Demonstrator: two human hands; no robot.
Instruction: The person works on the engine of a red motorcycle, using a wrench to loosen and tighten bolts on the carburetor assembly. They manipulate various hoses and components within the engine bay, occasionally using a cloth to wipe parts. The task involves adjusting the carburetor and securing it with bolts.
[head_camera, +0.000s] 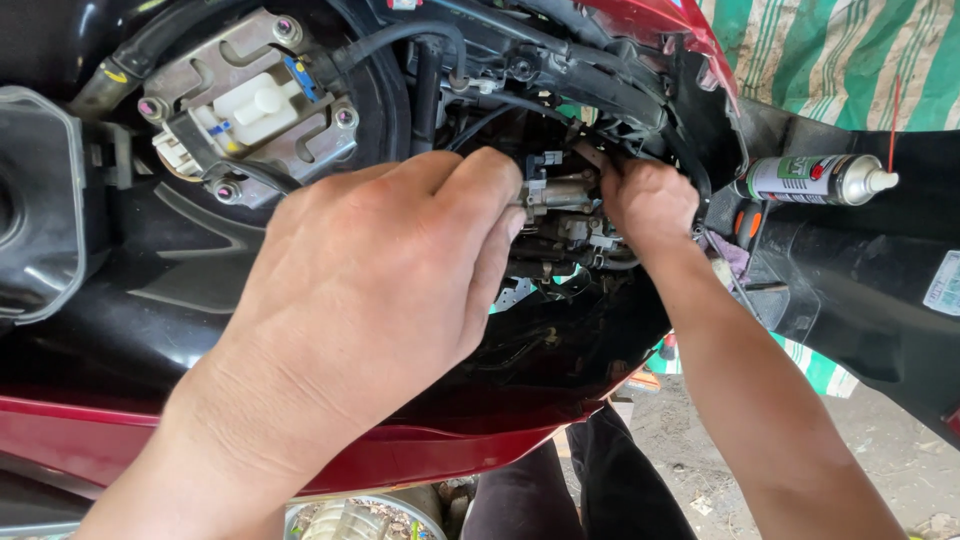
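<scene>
Working inside a red scooter's open black frame (150, 300), dirt floor (880, 460) below. My left hand (370, 290) pinches the grey metal part (560, 192) mid-cavity; right hand (648, 200) is curled beside it, grip hidden. Tight between hoses; spray can (815, 180) lies right.

The scooter's body panel (80, 430) is deep glossy red, while the inner plastic housing (200, 270) around the opening is black. The metal part (555, 195) at the hands is dull grey, and the fuel pump plate (250, 105) is silver-grey with a white centre, a blue clip and pinkish bolts. The spray can (810, 180) is silver with a green label and white cap; the cloth (840, 60) behind is green-and-white striped.
</scene>
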